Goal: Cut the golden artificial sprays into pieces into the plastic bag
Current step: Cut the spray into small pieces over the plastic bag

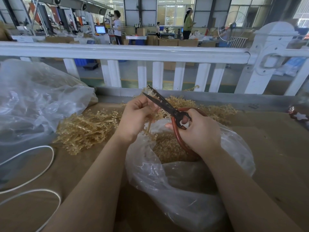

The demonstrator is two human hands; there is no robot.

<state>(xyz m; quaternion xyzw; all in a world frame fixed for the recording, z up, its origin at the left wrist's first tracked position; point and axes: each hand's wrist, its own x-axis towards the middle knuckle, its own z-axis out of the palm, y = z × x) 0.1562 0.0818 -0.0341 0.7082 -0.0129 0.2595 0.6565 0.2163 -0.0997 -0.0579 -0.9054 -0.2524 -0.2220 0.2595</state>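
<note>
1. At centre of the head view, both hands worked over the open plastic bag (192, 178), which sat on the brown cardboard worktop (275, 148) w/ its mouth facing up.
2. L hand (136, 119) was closed round one golden spray (148, 126); stem end hung out below the fist toward 6 o'clock, tip stuck up past the fingers toward 12.
3. R hand (199, 131) was clenched on the red handles of the scissors (167, 108); thumb thru one loop, other fingers wrapped over the big loop.
4. Scissor blades were dark, parted, pointing toward 10 o'clock; spray tip sat betw. them near the blade tips.
5. Inside the bag, cut golden pieces (167, 148) lay heaped at 6 o'clock of the hands, directly under them.
6. Uncut sprays pile (87, 129) lay on the worktop at 9 o'clock of the hands, touching the bag's left edge; more sprays spread behind the hands at 1–2 o'clock.
7. At 9–10 o'clock a 2nd clear bag (38, 101) slumped, golden stuff dimly visible inside; can't tell if cut or whole.
8. White cable (41, 164) looped at 8 o'clock on the worktop.
9. White railing (125, 51) ran across at 12 o'clock, beyond the worktop's far edge.
10. Small red-and-white ornament (299, 114) lay at 3 o'clock, well apart from the bag.
</note>
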